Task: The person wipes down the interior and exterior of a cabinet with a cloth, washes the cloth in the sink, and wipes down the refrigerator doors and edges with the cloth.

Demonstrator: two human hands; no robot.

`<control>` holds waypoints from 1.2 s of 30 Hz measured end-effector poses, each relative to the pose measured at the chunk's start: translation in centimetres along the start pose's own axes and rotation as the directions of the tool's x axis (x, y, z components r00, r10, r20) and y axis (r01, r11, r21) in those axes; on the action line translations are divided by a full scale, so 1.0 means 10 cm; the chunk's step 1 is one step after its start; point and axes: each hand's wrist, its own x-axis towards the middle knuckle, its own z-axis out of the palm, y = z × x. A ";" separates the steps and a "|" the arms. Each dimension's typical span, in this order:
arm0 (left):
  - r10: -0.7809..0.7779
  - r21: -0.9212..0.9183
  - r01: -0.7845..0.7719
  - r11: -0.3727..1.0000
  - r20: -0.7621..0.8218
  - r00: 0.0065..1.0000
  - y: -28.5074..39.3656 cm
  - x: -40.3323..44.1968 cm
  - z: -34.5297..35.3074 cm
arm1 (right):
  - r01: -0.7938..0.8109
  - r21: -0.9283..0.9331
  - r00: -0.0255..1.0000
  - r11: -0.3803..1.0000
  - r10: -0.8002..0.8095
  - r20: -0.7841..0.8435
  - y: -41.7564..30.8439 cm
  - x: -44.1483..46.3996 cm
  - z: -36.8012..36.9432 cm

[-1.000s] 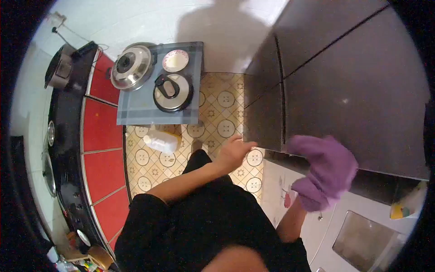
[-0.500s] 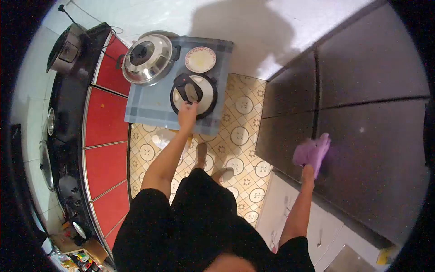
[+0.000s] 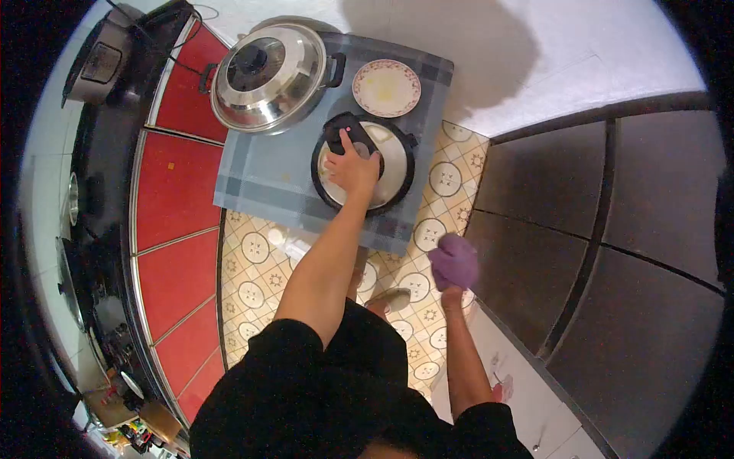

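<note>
My left hand (image 3: 355,168) is on the black handle (image 3: 344,136) on top of a round pot (image 3: 396,172) with a pale, shiny lid and a dark rim. The index finger reaches to a small red dot on the handle, and the thumb lies on its right side. Off to the right, over the floor, my right hand (image 3: 453,294) is wrapped in or around a bunched purple cloth (image 3: 454,262); its fingers are hidden. Behind the pot sits a white plate (image 3: 386,89) with a red patterned rim.
A large steel pot with a domed lid (image 3: 267,84) shares the small table (image 3: 260,168) with its blue-grey cover. Red cabinets (image 3: 176,191) under a black counter line the left. Dark panelled doors (image 3: 535,252) stand on the right. White bottles (image 3: 287,241) show below the table edge.
My left hand has moved from the handle's near end up onto its top. My right hand has brought the purple cloth left, away from the dark doors. The view has shifted closer to the table.
</note>
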 end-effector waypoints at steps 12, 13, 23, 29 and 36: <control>0.333 -0.101 -0.328 0.939 0.039 0.942 -0.59 0.05 -0.33 | 0.275 -0.358 0.908 0.892 -0.363 -0.208 -0.47 0.37 1.46; 0.330 -0.086 -0.330 0.940 -0.015 0.944 -0.64 0.08 -0.35 | 0.294 -0.363 0.922 0.884 -0.362 -0.134 -0.40 0.42 1.42; 0.243 -0.017 -0.244 0.970 -0.063 0.968 -1.41 0.10 -1.01 | 0.125 0.001 0.945 0.992 -0.118 -0.305 0.21 2.24 1.20; 0.272 -0.035 -0.278 0.960 -0.115 0.955 -1.58 0.10 -1.00 | 0.305 0.010 0.916 0.952 -0.291 -0.278 -0.44 1.78 1.58; 0.301 -0.078 -0.309 0.948 -0.098 0.949 -1.16 0.22 -0.92 | 0.636 -0.292 0.771 0.714 -0.603 0.204 0.54 0.93 1.87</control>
